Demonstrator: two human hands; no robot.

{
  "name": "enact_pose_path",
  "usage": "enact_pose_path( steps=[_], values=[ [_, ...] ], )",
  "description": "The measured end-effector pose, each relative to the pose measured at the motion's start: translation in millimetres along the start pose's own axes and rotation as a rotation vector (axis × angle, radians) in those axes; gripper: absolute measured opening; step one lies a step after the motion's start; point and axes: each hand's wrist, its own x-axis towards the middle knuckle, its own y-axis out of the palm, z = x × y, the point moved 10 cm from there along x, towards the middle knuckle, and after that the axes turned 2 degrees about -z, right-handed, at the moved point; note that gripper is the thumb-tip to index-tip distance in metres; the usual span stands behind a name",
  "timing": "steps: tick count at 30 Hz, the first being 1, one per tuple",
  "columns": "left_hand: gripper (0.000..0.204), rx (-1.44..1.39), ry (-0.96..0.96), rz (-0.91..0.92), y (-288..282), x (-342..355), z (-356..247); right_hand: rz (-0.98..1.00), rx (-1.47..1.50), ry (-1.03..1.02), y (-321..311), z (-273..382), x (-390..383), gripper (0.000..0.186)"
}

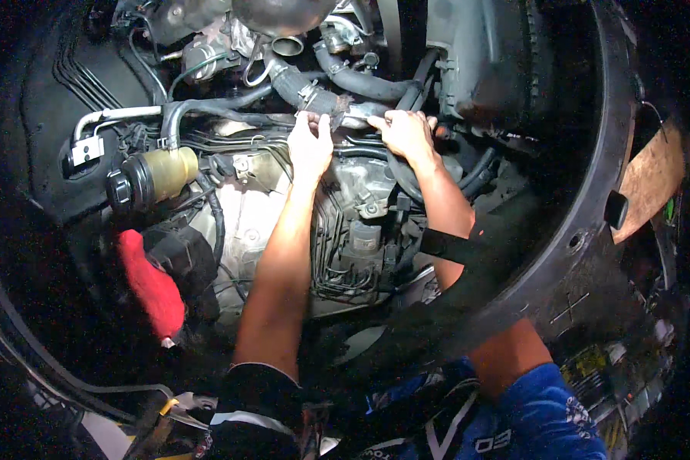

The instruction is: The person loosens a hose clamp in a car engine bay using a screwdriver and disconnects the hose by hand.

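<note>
Left hand (311, 148) and right hand (409, 138) were half-curled, holds unclear, at a twelve-o'clock hose (311, 96); uneven pulling could have split it.

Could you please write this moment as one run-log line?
Left hand: fingers at grey hose | Right hand: fingers at silvery pipe section | Grip: unclear | Nearby: yellowish reservoir, red object

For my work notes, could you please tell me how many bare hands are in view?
2: the left hand by the grey hose, the right hand by the silvery pipe; shadows could hide more.
</note>
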Motion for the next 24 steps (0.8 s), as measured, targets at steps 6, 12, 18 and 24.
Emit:
enact_pose_path(
  steps=[6, 12, 18, 24],
  values=[
    [0.058, -0.815, -0.727, -0.418, 29.0, -7.8, 52.0, -0.035, -0.048, -0.07, -13.9, -3.2, 6.7, 0.054],
    [0.058, -0.939, -0.652, -0.152, 45.6, 6.2, 54.7, -0.065, -0.124, -0.063, -17.7, 10.0, 5.6, 0.054],
    [0.052, -0.99, -0.699, -0.082, 57.6, 7.3, 61.8, -0.224, -0.153, -0.145, -26.0, 12.1, 0.9, 0.052],
    [0.044, -1.081, -0.697, -0.048, 59.8, 5.5, 54.2, 0.041, -0.073, 0.0, -7.6, 5.4, -6.9, 0.063]
  ],
)
